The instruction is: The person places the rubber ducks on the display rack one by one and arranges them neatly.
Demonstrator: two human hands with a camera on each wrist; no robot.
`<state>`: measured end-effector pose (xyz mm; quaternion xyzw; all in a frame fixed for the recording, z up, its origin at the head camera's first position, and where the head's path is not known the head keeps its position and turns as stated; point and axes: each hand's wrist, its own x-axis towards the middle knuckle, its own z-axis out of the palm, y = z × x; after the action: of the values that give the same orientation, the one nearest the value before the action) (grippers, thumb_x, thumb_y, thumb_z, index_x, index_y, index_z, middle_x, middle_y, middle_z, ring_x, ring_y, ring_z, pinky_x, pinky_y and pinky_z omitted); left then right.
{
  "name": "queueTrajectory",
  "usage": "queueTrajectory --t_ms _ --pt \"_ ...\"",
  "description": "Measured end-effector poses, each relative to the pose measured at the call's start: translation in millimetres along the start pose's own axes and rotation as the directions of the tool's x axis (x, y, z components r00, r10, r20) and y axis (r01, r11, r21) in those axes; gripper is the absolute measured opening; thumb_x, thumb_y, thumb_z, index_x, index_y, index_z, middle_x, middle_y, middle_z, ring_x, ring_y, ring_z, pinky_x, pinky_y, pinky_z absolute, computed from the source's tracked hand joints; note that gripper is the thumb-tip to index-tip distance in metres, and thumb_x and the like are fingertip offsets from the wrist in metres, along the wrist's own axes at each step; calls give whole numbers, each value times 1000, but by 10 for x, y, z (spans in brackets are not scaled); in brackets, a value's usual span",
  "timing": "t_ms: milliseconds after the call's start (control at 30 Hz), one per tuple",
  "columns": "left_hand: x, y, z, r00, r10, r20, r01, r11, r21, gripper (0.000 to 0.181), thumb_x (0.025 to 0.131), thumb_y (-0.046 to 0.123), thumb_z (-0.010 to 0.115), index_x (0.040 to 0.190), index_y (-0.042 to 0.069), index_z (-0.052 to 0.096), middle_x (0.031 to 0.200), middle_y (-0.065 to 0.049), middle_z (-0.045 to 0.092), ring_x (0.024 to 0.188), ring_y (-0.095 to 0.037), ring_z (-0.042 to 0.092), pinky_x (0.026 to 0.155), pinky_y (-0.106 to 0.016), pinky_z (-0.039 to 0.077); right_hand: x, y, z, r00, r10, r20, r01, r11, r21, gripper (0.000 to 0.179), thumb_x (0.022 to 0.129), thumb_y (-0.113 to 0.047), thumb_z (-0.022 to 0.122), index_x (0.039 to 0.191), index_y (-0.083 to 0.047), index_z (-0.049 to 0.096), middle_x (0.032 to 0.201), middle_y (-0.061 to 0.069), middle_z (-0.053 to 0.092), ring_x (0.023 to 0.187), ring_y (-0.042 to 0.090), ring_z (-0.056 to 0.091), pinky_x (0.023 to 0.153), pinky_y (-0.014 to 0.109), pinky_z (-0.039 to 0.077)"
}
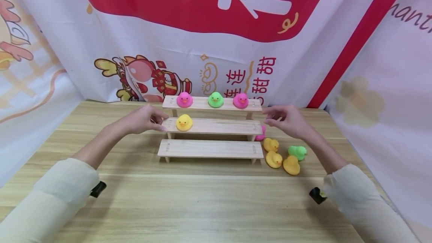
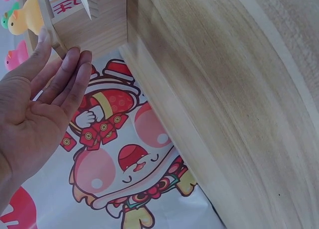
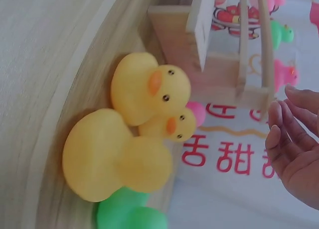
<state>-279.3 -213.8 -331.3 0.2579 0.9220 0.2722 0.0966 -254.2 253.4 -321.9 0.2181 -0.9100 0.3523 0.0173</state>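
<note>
A three-step wooden display stand point(image 1: 210, 149) stands on the table. Two pink ducks point(image 1: 184, 100) and a green duck point(image 1: 215, 100) sit on its top step; a yellow duck point(image 1: 184, 123) sits at the left of the middle step. My left hand point(image 1: 146, 119) pinches the left end of the middle step between thumb and fingers, also seen with the left hand point(image 2: 37, 99) in the left wrist view. At the stand's right end, my right hand point(image 1: 285, 120) has loosely bent fingers beside the upper steps. In the right wrist view this hand point(image 3: 296, 139) holds nothing.
Right of the stand lie several loose yellow ducks point(image 1: 291, 165), a green duck point(image 1: 297, 152) and a pink duck point(image 1: 260, 133) partly hidden by the stand. A printed cloth point(image 1: 195, 55) hangs behind the wooden table point(image 1: 202, 205).
</note>
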Motion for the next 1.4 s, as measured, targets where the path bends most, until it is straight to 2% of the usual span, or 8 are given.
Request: queueTrajectory --t_ms 200,333,533,700,900,1167,1400 --pt "-2 -11 -4 1000 -1 0 1 1000 1 43 89 10 83 123 -12 69 83 -4 72 76 -17 58 68 -29 51 72 181 56 999 51 -5 -51 999 5 26 96 -6 74 118 7 72 96 17 73 84 35 68 68 24 54" --pt "3 -18 -2 1000 -1 0 1 1000 -2 44 89 11 83 123 -12 69 83 -4 72 76 -17 58 69 -29 51 139 308 116 998 55 -4 -55 998 -17 22 95 -2 73 114 9 73 99 20 74 85 32 69 72 25 56" --pt "3 -11 -2 1000 3 -4 -3 1000 -9 42 89 9 83 123 -12 69 84 -5 73 76 -17 58 67 -28 51 220 448 162 997 41 58 -35 996 -86 21 93 1 71 113 7 74 103 20 74 92 33 70 82 43 59" --pt "1 -4 -3 1000 0 1 0 1000 -11 42 89 8 82 123 -12 69 84 -5 72 76 -17 58 67 -28 51 244 523 187 989 -22 148 39 992 -116 27 89 4 71 115 9 73 111 24 73 98 37 70 88 54 56" --pt "-1 -8 -6 1000 -2 1 2 1000 -16 42 89 8 82 123 -13 69 83 -5 72 76 -17 58 66 -27 50 258 545 221 971 -21 238 53 990 -128 28 86 7 70 114 7 73 111 21 73 99 35 70 87 50 58" --pt "-9 -8 -12 1000 -1 1 1 1000 -21 43 89 9 82 124 -12 69 83 -5 72 76 -17 58 66 -28 50 316 566 243 962 -38 270 82 985 -152 19 84 10 69 99 0 75 101 14 74 96 34 69 87 50 58" --pt "-2 -37 3 1000 11 -1 -11 1000 -19 42 89 8 82 123 -12 69 84 -5 72 76 -17 58 66 -28 51 327 536 262 961 79 265 -17 974 -228 19 90 -3 75 109 2 76 93 9 72 85 23 65 77 40 56"
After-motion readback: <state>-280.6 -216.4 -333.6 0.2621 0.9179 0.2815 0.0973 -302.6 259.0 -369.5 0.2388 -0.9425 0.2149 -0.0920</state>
